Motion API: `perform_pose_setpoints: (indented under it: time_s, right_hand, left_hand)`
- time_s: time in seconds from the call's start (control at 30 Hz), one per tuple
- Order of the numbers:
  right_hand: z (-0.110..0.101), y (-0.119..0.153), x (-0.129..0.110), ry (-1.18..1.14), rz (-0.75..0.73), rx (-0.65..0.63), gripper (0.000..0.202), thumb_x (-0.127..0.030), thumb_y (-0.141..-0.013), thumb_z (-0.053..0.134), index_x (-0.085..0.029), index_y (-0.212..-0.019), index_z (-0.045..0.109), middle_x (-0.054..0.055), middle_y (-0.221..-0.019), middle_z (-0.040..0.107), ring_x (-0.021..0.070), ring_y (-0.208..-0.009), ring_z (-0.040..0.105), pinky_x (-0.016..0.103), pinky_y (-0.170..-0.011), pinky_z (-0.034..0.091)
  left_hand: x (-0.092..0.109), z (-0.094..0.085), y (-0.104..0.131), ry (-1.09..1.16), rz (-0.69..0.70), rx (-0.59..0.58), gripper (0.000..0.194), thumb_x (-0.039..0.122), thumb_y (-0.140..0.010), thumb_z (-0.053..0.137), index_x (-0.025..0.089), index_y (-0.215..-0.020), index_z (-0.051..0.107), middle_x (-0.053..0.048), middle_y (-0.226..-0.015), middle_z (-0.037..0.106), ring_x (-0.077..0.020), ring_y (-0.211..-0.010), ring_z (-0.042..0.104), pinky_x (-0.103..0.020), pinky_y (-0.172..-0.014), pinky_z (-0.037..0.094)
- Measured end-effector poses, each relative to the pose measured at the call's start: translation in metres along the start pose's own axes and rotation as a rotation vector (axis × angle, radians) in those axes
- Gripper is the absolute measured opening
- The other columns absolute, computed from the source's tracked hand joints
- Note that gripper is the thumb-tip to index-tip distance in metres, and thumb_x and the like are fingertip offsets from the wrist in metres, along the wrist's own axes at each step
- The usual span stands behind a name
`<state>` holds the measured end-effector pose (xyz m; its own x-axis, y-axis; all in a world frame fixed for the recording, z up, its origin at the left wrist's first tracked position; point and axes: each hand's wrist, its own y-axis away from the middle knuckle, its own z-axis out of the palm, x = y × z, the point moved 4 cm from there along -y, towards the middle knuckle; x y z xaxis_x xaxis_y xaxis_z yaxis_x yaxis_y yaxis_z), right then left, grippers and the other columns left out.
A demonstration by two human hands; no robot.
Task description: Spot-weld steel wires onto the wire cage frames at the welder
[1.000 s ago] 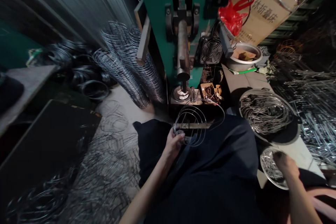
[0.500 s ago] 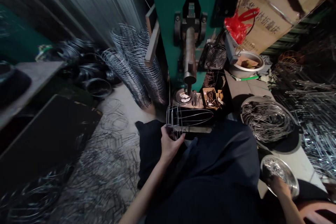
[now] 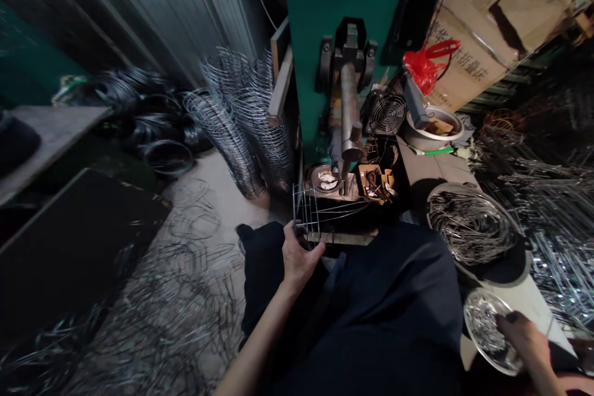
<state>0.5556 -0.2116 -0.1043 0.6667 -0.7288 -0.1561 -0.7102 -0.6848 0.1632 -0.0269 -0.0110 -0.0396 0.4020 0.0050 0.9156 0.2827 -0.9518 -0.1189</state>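
Note:
A small wire frame (image 3: 305, 205), made of thin bright rods with a long tapering loop reaching right, stands above my lap. My left hand (image 3: 297, 260) grips its lower edge between thumb and fingers. On the right, my right hand (image 3: 526, 337) is over the edge of a metal bowl (image 3: 468, 333) full of small shiny metal pieces. Its fingers are drawn together in a pinch, and whatever they hold is too small to make out. Just beyond the wire frame hangs the thick metal arm (image 3: 351, 111) of a green machine (image 3: 309, 31).
Stacked wire rings (image 3: 227, 142) stand left of the machine. Loose wire pieces (image 3: 180, 278) litter the floor. A round tub (image 3: 523, 269) with bent wires sits right of my knee, beside heaped rods (image 3: 563, 260). A box of small parts (image 3: 377, 184) lies under the metal arm.
My right hand has come up out of the bowl's middle to its right edge. My left hand keeps its grip on the wire frame. The view has tilted up slightly.

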Motion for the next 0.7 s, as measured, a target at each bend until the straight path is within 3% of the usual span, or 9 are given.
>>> perform_pose_setpoints:
  time_s: [0.07,0.1,0.17,0.27,0.33,0.37,0.43,0.5,0.7]
  right_hand:
    - [-0.023,-0.007,-0.055,-0.069,-0.070,0.061,0.026,-0.053,-0.063,0.053,-0.031,-0.050,0.049,0.007,-0.046,0.057,0.0388,-0.053,0.065,0.051,-0.054,0.052]
    - [-0.038,-0.009,-0.090,-0.121,-0.110,0.140,0.023,-0.052,-0.064,0.054,-0.030,-0.057,0.053,0.008,-0.053,0.062,0.0383,-0.060,0.067,0.051,-0.058,0.054]
    - [-0.061,-0.005,-0.176,-0.295,-0.305,0.169,0.023,-0.047,-0.068,0.055,-0.026,-0.076,0.062,0.008,-0.074,0.071,0.0325,-0.073,0.070,0.045,-0.071,0.056]
    - [-0.083,0.023,-0.309,-0.508,-0.736,0.012,0.027,-0.039,-0.082,0.052,-0.021,-0.091,0.070,0.007,-0.095,0.075,0.0255,-0.093,0.070,0.038,-0.088,0.054]
    - [-0.087,0.051,-0.378,-0.531,-1.009,-0.127,0.027,-0.035,-0.091,0.052,-0.022,-0.106,0.071,0.005,-0.106,0.074,0.0231,-0.102,0.068,0.036,-0.093,0.052]
    - [-0.088,0.064,-0.403,-0.519,-1.128,-0.133,0.027,-0.033,-0.093,0.052,-0.023,-0.109,0.071,0.005,-0.110,0.073,0.0235,-0.110,0.066,0.038,-0.097,0.050]
    - [-0.083,0.083,-0.437,-0.450,-1.314,-0.098,0.024,-0.028,-0.096,0.051,-0.024,-0.109,0.071,0.006,-0.112,0.073,0.0248,-0.119,0.061,0.043,-0.103,0.046]
    - [-0.074,0.091,-0.454,-0.372,-1.409,-0.036,0.023,-0.023,-0.096,0.051,-0.024,-0.108,0.071,0.006,-0.110,0.074,0.0255,-0.122,0.059,0.047,-0.104,0.043]
    - [-0.047,0.085,-0.467,-0.257,-1.427,0.042,0.023,-0.019,-0.096,0.052,-0.025,-0.112,0.068,0.007,-0.112,0.073,0.0237,-0.121,0.060,0.050,-0.106,0.036]
  left_hand:
    - [0.002,0.001,-0.001,-0.019,0.009,-0.004,0.064,0.038,-0.067,0.080,0.022,-0.118,0.045,-0.002,-0.091,0.062,-0.0161,-0.070,0.063,-0.026,-0.062,0.050]
    - [0.004,0.002,-0.002,-0.031,0.013,-0.007,0.064,0.038,-0.067,0.080,0.021,-0.117,0.045,-0.002,-0.090,0.063,-0.0166,-0.070,0.063,-0.026,-0.063,0.051]
    - [0.009,0.005,-0.001,-0.045,0.017,-0.010,0.062,0.038,-0.067,0.079,0.021,-0.117,0.045,-0.002,-0.090,0.063,-0.0171,-0.070,0.064,-0.027,-0.064,0.052]
    - [0.016,0.009,0.001,-0.055,0.019,-0.013,0.062,0.039,-0.069,0.078,0.020,-0.118,0.045,-0.002,-0.089,0.063,-0.0172,-0.069,0.064,-0.028,-0.063,0.053]
    - [0.021,0.010,0.002,-0.069,0.035,-0.009,0.062,0.038,-0.069,0.078,0.020,-0.119,0.045,-0.002,-0.090,0.063,-0.0180,-0.071,0.065,-0.029,-0.065,0.054]
    - [0.022,0.009,0.003,-0.076,0.048,-0.004,0.062,0.037,-0.069,0.078,0.020,-0.119,0.046,-0.002,-0.090,0.063,-0.0186,-0.074,0.066,-0.030,-0.067,0.054]
    - [0.024,0.007,0.002,-0.091,0.078,0.011,0.061,0.036,-0.069,0.079,0.020,-0.118,0.046,-0.003,-0.091,0.064,-0.0196,-0.077,0.066,-0.031,-0.070,0.055]
    - [0.024,0.004,0.000,-0.107,0.100,0.026,0.061,0.035,-0.069,0.079,0.020,-0.118,0.046,-0.004,-0.092,0.064,-0.0200,-0.079,0.066,-0.031,-0.072,0.055]
    - [0.013,0.006,-0.009,-0.060,0.077,-0.001,0.062,0.036,-0.070,0.078,0.019,-0.121,0.045,-0.004,-0.092,0.063,-0.0191,-0.077,0.066,-0.031,-0.070,0.055]
